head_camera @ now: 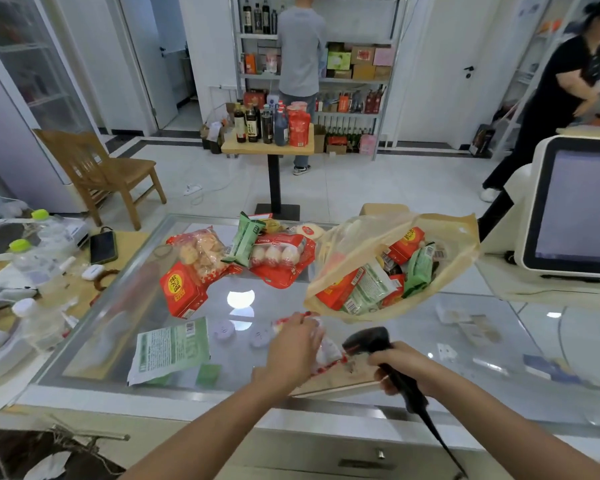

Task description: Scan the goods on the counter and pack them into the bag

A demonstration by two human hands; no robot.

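Observation:
My left hand point(293, 344) grips a clear snack packet with red trim point(328, 351) just above the glass counter point(118, 306). My right hand point(400, 367) holds the black barcode scanner point(369, 339), its head right beside that packet. A yellowish plastic bag point(343, 244) stands open at the right, with several red and green packs inside. On the counter lie a green-and-white packet point(170, 348), a red box point(181, 289), a bag of puffed snacks point(201, 254), a green pack point(246, 240) and a red pack of white pieces point(281, 258).
A white register screen point(575, 209) stands at the right. Left of the counter, a side table carries a phone point(103, 247), water bottles point(37, 258) and clutter. Beyond are a wooden chair point(101, 171), a small table of sauce bottles point(267, 133), shelves and two people.

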